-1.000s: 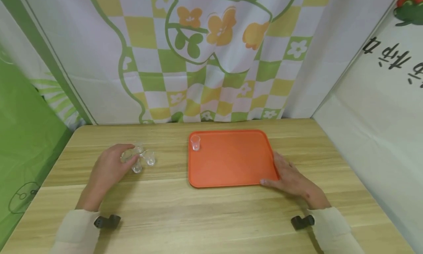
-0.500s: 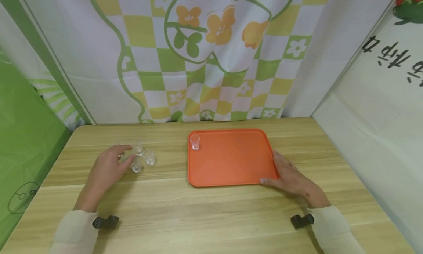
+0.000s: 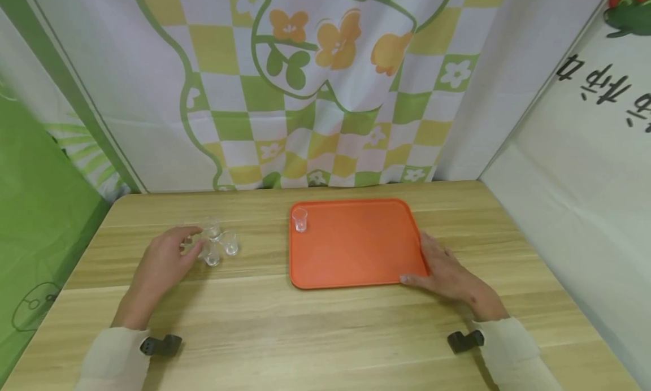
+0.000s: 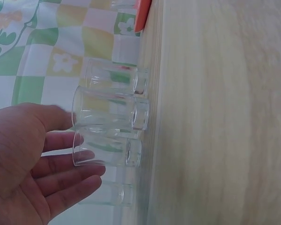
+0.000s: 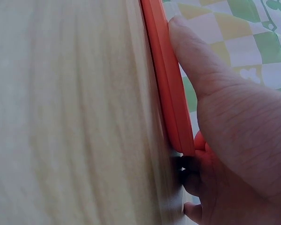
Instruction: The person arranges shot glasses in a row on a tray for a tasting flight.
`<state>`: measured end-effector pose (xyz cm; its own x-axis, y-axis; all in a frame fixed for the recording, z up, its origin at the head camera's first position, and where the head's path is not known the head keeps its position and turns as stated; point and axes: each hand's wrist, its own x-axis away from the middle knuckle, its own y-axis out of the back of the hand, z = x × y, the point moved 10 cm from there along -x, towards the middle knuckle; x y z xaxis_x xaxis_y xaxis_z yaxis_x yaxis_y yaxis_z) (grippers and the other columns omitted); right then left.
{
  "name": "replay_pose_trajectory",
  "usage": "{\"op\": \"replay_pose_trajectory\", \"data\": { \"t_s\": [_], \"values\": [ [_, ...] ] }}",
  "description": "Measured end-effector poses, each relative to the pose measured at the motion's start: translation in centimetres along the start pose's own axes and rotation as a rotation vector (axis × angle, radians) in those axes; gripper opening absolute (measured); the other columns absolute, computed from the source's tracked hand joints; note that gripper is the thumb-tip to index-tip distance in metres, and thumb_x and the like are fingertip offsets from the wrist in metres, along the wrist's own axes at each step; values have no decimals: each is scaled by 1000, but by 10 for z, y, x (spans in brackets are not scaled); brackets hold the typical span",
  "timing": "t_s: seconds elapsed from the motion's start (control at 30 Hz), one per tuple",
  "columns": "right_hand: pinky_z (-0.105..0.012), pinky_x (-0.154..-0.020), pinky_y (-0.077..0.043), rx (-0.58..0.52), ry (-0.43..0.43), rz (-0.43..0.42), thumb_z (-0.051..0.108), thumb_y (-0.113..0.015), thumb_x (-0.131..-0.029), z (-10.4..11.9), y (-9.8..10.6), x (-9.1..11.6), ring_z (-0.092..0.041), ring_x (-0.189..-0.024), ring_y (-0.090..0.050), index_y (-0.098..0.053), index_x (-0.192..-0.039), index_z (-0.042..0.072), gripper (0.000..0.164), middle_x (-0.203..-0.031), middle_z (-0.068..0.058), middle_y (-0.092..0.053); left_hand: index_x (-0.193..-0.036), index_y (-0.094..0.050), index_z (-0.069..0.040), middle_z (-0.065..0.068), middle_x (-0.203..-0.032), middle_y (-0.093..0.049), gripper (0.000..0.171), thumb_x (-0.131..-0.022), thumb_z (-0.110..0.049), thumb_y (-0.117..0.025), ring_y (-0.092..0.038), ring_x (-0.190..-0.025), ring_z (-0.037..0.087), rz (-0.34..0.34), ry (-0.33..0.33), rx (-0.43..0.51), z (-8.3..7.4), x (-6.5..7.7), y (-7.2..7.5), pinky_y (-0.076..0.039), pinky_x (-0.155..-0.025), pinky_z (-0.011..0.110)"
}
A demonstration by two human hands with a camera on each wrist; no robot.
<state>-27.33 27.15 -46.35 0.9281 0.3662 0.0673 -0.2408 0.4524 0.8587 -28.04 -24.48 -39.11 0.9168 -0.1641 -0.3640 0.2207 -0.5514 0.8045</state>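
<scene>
Several small clear shot glasses stand grouped on the table's left, among them an outer glass (image 3: 231, 244) and a front glass (image 3: 211, 255). My left hand (image 3: 165, 258) reaches to their left side. In the left wrist view its thumb (image 4: 56, 117) lies at the rim of the nearest glass (image 4: 110, 110), and its spread fingers (image 4: 70, 180) lie beside and behind another glass (image 4: 110, 150). On the right, my right hand (image 3: 450, 271) rests against the orange tray (image 3: 361, 244), thumb on the front rim and fingers along the right side. One shot glass (image 3: 300, 220) stands in the tray's back left corner.
The wooden table (image 3: 305, 334) runs up to a patterned curtain (image 3: 315, 114) at the back. A green cloth (image 3: 40, 210) hangs at the left and a white wall cloth (image 3: 574, 210) at the right.
My left hand draws back slightly to the left, its thumb shifting off over the front glass. The right hand and tray stay in place.
</scene>
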Motion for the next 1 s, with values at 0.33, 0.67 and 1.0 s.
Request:
{"op": "replay_pose_trajectory", "data": {
  "t_s": [0.33, 0.67, 1.0],
  "values": [
    [-75, -114, -9, 2, -13, 10, 56, -72, -92, 0, 0, 1, -50, -152, -7, -1, -161, -7, 117, -167, -29, -7, -121, -68, 8, 30, -112, -69, 28, -101, -10, -60, -70, -86, 41, 4, 23, 13, 5, 0, 0, -56, -75, 60],
    [-76, -113, -9, 1, -7, 6, 55, -72, -92, 1, 0, 1, -51, -151, -8, -1, -162, -6, 117, -167, -29, -7, -124, -68, 6, 29, -114, -69, 30, -102, -13, -59, -70, -87, 41, 30, 48, 18, 9, 1, -2, -57, -76, 59],
    [-75, -114, -7, -2, -16, 8, 56, -72, -92, 2, 1, 2, -52, -151, -8, -1, -161, -7, 117, -167, -29, -6, -127, -66, 7, 32, -116, -68, 32, -104, -14, -59, -72, -84, 40, 55, 28, 34, 11, 2, -4, -58, -74, 58]
  ]
}}
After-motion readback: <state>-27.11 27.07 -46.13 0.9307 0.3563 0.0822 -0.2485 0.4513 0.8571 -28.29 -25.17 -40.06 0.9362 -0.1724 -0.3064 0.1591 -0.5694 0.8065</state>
